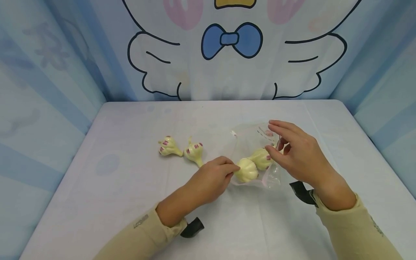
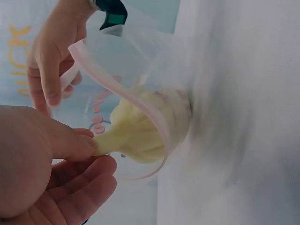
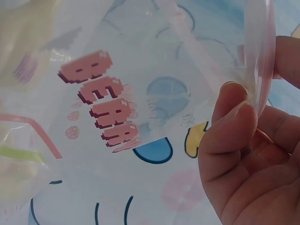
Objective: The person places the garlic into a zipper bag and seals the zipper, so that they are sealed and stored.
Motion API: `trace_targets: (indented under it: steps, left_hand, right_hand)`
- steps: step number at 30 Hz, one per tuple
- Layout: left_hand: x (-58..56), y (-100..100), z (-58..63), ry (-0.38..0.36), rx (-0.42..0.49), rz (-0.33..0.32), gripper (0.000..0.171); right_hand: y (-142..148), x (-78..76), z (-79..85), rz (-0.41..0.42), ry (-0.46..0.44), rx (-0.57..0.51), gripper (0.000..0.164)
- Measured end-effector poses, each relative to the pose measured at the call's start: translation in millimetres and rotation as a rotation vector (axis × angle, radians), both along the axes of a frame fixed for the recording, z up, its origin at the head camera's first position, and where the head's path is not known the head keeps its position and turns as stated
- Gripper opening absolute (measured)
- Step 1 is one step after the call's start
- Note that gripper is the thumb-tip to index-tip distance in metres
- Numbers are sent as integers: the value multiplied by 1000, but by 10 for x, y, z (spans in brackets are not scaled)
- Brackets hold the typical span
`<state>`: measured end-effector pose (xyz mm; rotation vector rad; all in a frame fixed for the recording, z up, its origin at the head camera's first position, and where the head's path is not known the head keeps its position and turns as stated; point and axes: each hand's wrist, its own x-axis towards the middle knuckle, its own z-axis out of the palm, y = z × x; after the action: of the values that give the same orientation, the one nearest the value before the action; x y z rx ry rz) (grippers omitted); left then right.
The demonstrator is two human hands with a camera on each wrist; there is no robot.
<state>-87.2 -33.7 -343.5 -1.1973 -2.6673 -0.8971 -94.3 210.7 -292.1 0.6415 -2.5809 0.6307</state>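
My left hand [image 1: 211, 178] pinches the stem of a pale yellow garlic bulb [image 1: 247, 171] between thumb and fingers. In the left wrist view that garlic bulb [image 2: 140, 133] sits inside the mouth of a clear plastic bag [image 2: 110, 83] with a pink rim. Behind it in the head view, a second garlic bulb [image 1: 260, 158] with purple marks lies in the bag. My right hand [image 1: 299, 155] holds the bag's edge at the right; the right wrist view shows its thumb and fingers on the pink-edged rim [image 3: 263, 51]. Pink lettering [image 3: 105, 101] is printed on the bag.
Two more garlic bulbs with purple marks lie left of the bag: one garlic bulb [image 1: 169, 146] on its side, another garlic bulb [image 1: 194, 151] just beyond my left hand. A white cloth [image 1: 130, 202] covers the table, and printed curtains [image 1: 227, 79] stand behind and at both sides.
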Motion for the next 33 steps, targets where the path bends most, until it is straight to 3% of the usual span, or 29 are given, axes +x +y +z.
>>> trace_targets:
  steps: [9,15,21,33]
  left_hand:
    - [6,56,-91,48,31,63,12]
    - [4,102,-144,22,55,108,10]
    - [20,136,-162,-4,93,104,13]
    - [27,166,-153,-18,53,104,27]
  right_hand:
    - [-11,9,3,3,-11,-3,58]
    - [-17,6,-1,1,-17,-4,58]
    - [-7,3,-10,7,1,-9,59]
    - [-10,5,-11,-1,-4,-8,59]
